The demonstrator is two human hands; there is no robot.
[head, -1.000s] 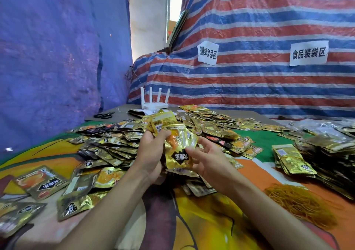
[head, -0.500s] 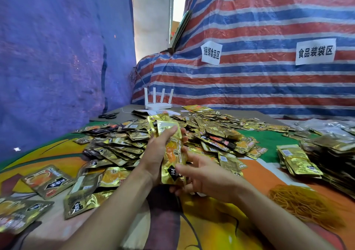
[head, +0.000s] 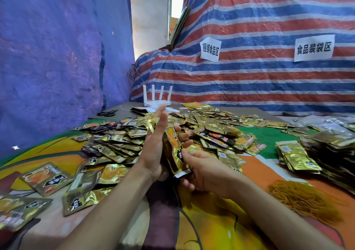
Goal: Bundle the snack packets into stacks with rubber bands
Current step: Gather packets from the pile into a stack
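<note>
Nearest me, loose gold packets (head: pixel 46 178) lie scattered along the worktop's (head: pixel 221 228) near left edge, their black diamond labels too blurred to read. Just beyond, my hands meet over the middle of the worktop. My left hand (head: pixel 154 144) stands flat and open, palm facing right, fingers pointing away from me, pressed against the side of a small stack of packets (head: pixel 173 149). My right hand (head: pixel 203 170) cups the stack from the right and below, fingers curled half closed around its near end, thumb on the front packet. The stack stands on edge, its long axis running from near-low to far-high between the palms. I judge I am squaring it up before banding.

The heap of rubber bands (head: pixel 303 198) lies toward the near right edge, clearly closer to my right hand, so I judge that hand should fetch one while the left keeps the stack.

Further right sits a finished bundle (head: pixel 295 157); the main pile of packets (head: pixel 211 130) spreads behind my hands. At the far edge stand a white router (head: pixel 157 100) and scissors (head: pixel 107 113). On the striped tarp, signs read "捆绑食品区" (head: pixel 210 50) and "食品装袋区" (head: pixel 314 47).
</note>
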